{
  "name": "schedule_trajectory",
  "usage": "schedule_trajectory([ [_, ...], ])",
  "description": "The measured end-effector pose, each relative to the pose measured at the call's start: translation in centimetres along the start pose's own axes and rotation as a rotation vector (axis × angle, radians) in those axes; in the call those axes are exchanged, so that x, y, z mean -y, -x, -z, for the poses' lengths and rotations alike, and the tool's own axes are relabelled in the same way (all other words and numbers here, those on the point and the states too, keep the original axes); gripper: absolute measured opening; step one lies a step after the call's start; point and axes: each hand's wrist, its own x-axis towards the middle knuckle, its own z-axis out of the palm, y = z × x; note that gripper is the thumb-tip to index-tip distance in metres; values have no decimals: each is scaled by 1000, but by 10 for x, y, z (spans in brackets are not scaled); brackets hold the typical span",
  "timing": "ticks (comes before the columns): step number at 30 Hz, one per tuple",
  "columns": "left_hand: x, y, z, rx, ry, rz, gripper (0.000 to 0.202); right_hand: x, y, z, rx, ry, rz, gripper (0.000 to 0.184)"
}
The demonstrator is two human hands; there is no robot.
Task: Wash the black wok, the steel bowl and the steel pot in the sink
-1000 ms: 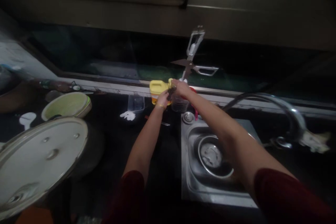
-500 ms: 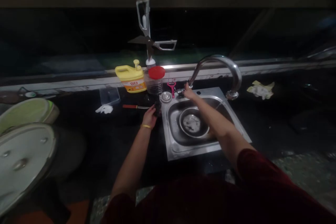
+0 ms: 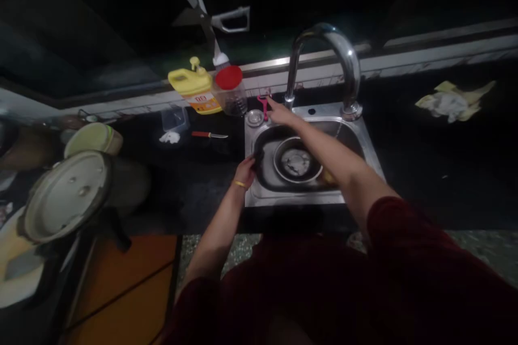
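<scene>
My right hand [image 3: 280, 114] is closed at the left of the faucet's [image 3: 292, 70] base, over the side lever, which it hides; one finger points up beside a pink peeler [image 3: 265, 107]. Below my right forearm, a round metal bowl [image 3: 277, 160] with pale, wet-looking contents sits in the steel sink [image 3: 267, 194]. My left hand [image 3: 245, 172] is at the sink's left rim, its fingers closed on a small dark thing [image 3: 256, 158] that I cannot make out. A thin pale streak shows near the spout; I cannot tell if it is water.
A red-handled knife [image 3: 208, 135] lies left of the sink. Behind it stand a yellow detergent jug [image 3: 196, 91] and a red-lidded clear jar [image 3: 230, 89]. A sink strainer [image 3: 254, 117] rests on the corner. Far left is a large lidded pot [image 3: 70, 194]; right, a crumpled cloth [image 3: 449, 103].
My view has tilted down and turned. My left hand has come nearer, from the sink's back left corner to its left rim, with the dark thing. My right hand remains by the faucet base, now covering the lever.
</scene>
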Motion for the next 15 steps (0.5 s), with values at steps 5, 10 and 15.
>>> schedule_trajectory([
  [5,72,-31,-45,-14,-213,12,26,-49,116,-4,228,107,-121,40],
  [10,117,-65,-83,192,-508,-54,38,-108,189,-15,300,267,-181,40],
  [15,116,-68,-61,-49,-485,-209,39,-130,187,-38,531,262,-80,40],
])
